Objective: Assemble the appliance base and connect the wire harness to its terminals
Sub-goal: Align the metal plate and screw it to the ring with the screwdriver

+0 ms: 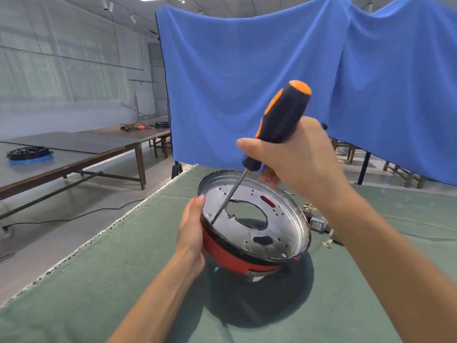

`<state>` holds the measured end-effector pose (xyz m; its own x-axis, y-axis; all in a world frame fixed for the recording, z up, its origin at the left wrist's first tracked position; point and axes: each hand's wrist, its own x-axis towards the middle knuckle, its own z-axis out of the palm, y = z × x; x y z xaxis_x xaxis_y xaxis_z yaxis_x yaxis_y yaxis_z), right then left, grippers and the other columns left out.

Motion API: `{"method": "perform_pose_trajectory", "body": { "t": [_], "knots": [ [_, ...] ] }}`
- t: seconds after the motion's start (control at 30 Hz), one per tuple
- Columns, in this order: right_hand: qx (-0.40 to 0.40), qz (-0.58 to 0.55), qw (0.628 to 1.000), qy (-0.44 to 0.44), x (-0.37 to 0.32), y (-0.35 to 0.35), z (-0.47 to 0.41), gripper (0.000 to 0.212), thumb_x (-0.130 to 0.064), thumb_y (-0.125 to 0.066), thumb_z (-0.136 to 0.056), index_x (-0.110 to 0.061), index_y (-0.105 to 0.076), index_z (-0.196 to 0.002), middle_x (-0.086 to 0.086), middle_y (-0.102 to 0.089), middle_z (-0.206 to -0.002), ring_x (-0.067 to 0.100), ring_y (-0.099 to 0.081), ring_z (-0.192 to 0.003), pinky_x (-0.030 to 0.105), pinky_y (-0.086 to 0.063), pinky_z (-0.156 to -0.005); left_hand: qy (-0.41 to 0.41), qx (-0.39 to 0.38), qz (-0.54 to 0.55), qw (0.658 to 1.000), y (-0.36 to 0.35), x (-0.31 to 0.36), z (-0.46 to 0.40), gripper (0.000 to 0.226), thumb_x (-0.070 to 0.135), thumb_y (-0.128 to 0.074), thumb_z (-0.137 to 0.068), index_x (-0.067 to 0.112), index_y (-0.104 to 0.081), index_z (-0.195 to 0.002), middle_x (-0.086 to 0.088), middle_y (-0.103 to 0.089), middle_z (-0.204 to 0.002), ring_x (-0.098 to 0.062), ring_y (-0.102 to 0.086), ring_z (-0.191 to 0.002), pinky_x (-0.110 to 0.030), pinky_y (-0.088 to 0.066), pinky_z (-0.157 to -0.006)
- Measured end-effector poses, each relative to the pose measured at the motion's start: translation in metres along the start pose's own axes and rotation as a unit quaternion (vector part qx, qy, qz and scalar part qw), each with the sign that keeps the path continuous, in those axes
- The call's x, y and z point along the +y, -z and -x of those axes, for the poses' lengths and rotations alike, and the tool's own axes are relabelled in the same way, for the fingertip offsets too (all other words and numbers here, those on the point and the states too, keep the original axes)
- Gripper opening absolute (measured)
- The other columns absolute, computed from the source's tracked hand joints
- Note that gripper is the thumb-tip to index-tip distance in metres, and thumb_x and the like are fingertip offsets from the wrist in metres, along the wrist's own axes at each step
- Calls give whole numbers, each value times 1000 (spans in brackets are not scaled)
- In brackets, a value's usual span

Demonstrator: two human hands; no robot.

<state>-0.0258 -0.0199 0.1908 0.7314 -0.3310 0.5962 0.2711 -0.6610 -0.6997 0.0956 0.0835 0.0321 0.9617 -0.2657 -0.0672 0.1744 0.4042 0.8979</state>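
A: Two hands on the job, one view from your head. Your left hand (191, 229) is wrapped around the near-left edge of the appliance base (254, 219), thumb hooked over the rim, holding it tipped up off the green cloth (123, 280). Your right hand (296, 162) is closed around the lower handle of the screwdriver (284, 117).

B: Where's the tip?

A: Down on the metal plate (284, 233), at a small hole near its left rim, just beside your thumb. Whether a screw sits there, I can't tell.

B: What could go wrong?

A: I'd say the slanted shaft could skid off the shiny plate toward your thumb if you press hard. With the base tilted and held on one side only, it may also rock or twist under the turning force.

B: And around you?

A: Small brass terminals (327, 243) and a grey part lie on the cloth to the right of the base. Blue curtains (247, 70) hang at the far side. Long tables (74, 154) stand to the left, with a black and blue ring on one.
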Motion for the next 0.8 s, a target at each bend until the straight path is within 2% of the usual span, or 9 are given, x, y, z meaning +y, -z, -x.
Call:
{"method": "perform_pose_trajectory", "body": {
  "t": [0.07, 0.13, 0.27, 0.3, 0.37, 0.43, 0.5, 0.63, 0.8],
  "knots": [
    [-14, 21, 1000, -15, -3, 0, -14, 25, -23, -67, -73, -7, -50, -64, -2, -64, -48, 13, -56, -34, 16, -38, -34, -7, 6, -22, 1000, -3, -9, 3, 48, 53, -54, -87, 27, -53, -127, 0, -68, -115, -18, -63, -107, -36, -50, -88],
    [-20, 37, 999, -29, -1, -4, -21, 25, -24, -67, -73, -12, -48, -63, -2, -62, -46, 11, -54, -33, 14, -35, -33, 10, 23, -48, 999, -5, -18, 5, 47, 56, -52, -86, 28, -51, -123, -1, -67, -113, -20, -63, -103, -34, -50, -77],
    [-15, 54, 997, -55, 8, -15, -25, 24, -24, -65, -72, -13, -46, -63, 5, -65, -52, 14, -53, -36, 20, -41, -35, 49, 41, -97, 993, -1, -20, 7, 53, 58, -46, -83, 21, -54, -120, -8, -66, -113, -27, -62, -104, -47, -51, -91],
    [-13, 56, 997, -56, 8, -18, -26, 22, -24, -64, -72, -13, -46, -64, 5, -65, -52, 15, -53, -36, 21, -42, -35, 50, 40, -99, 993, 0, -19, 8, 53, 58, -46, -83, 19, -57, -117, -10, -67, -111, -27, -63, -100, -48, -52, -88],
    [-11, 55, 997, -51, 3, -20, -30, 21, -22, -63, -73, -12, -46, -66, 2, -63, -49, 13, -52, -34, 19, -40, -34, 64, 32, -74, 995, -2, -18, 9, 49, 55, -43, -85, 16, -63, -106, -11, -72, -98, -24, -67, -80, -38, -57, -65],
    [-15, 55, 998, -39, -7, -19, -34, 21, -22, -63, -73, -14, -45, -65, -1, -62, -47, 13, -53, -33, 19, -40, -34, 95, 5, -23, 995, -5, -17, 13, 46, 53, -38, -87, 16, -66, -88, -7, -71, -71, -19, -61, -52, -29, -49, -47],
    [-27, 59, 998, -24, -16, -17, -38, 22, -22, -64, -73, -14, -45, -64, -1, -61, -46, 13, -55, -34, 19, -40, -34, 97, -37, -29, 994, -9, -18, 16, 46, 54, -36, -85, 20, -65, -73, -4, -65, -61, -17, -55, -45, -25, -46, -47],
    [-68, 93, 993, -35, -15, -19, -33, 26, -23, -67, -73, -14, -45, -64, -2, -60, -44, 13, -55, -34, 17, -40, -34, 64, -57, -131, 988, -13, -26, 20, 48, 50, -43, -87, 22, -64, -55, -1, -61, -58, -18, -52, -53, -24, -41, -51],
    [-49, 87, 993, -71, 5, -20, -23, 24, -22, -67, -73, -14, -46, -65, -1, -61, -47, 13, -56, -35, 19, -41, -35, 106, -101, -268, 952, -5, -19, 21, 45, 43, -37, -90, 11, -56, -65, 0, -49, -39, -18, -51, -36, -31, -52, -43]
  ]
}}
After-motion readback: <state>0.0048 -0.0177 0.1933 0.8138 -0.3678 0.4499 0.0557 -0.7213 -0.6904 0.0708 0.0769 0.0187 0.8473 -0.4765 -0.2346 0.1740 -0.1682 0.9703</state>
